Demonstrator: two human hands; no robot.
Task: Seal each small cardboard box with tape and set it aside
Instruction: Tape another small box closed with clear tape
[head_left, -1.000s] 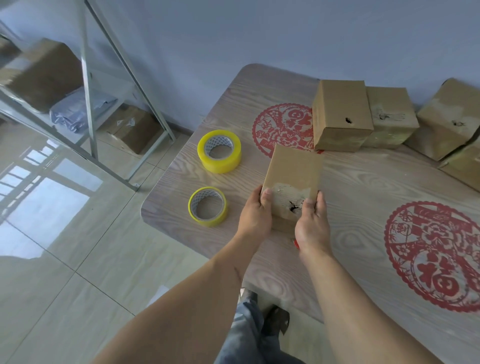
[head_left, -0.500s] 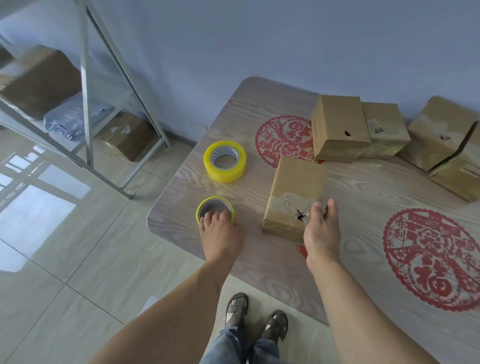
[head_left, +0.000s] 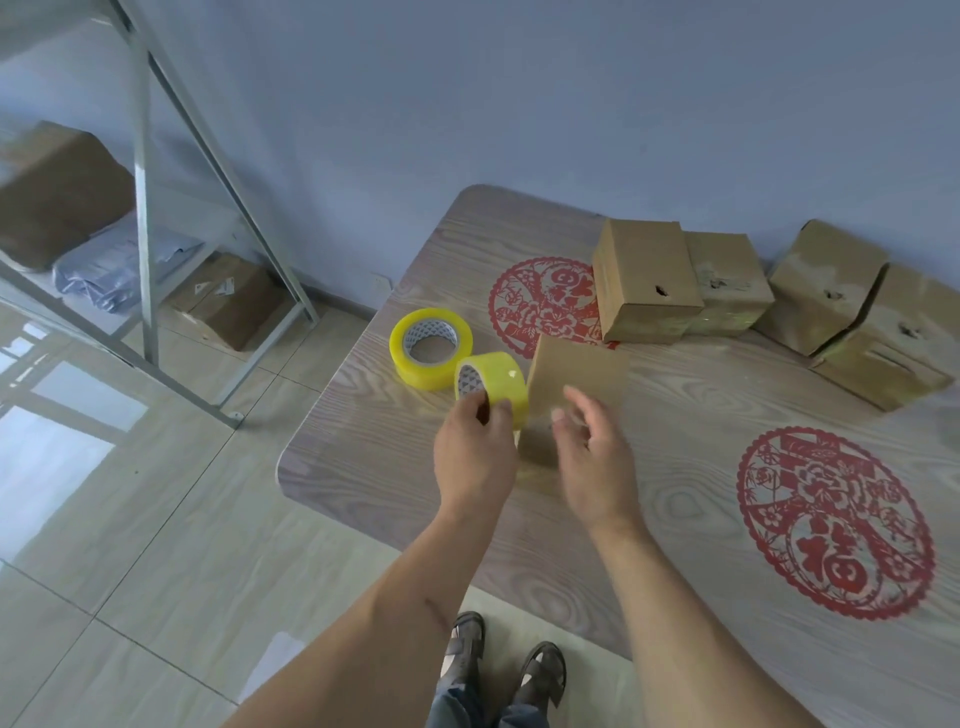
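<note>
In the head view, the left hand (head_left: 475, 452), just left of the frame's centre, grasps a roll of yellow tape (head_left: 493, 383) with thumb and fingers curled round its near rim, holding it on edge and lifted off the table (head_left: 374, 441). Just to the right of it the right hand (head_left: 597, 457) hangs released, fingers loosely spread and gripping nothing, in front of a small cardboard box (head_left: 576, 379) that stands on the table at the middle of the frame; motion blur makes it hard to tell whether the fingertips touch the cardboard. The tape roll sits right beside the box's left edge. A second, thicker tape roll (head_left: 430, 347) lies flat on the table just up and left of the held one. Toward the upper right of the frame four more cardboard boxes line the back of the table near the blue wall (head_left: 519, 104): one box (head_left: 644, 280) with a small hole in its face, a second box (head_left: 727, 283) touching its right side, then a tilted third box (head_left: 823, 283) and a fourth box (head_left: 893, 338) leaning together. Two red paper-cut decorations lie on the tabletop, one decoration (head_left: 540, 301) partly under the boxes, the other decoration (head_left: 836, 525) at the right. At the upper left stands a metal shelf (head_left: 140, 208) carrying brown parcels, over a glossy tiled floor (head_left: 130, 519). At the bottom edge the person's sandalled feet (head_left: 504, 660) show.
</note>
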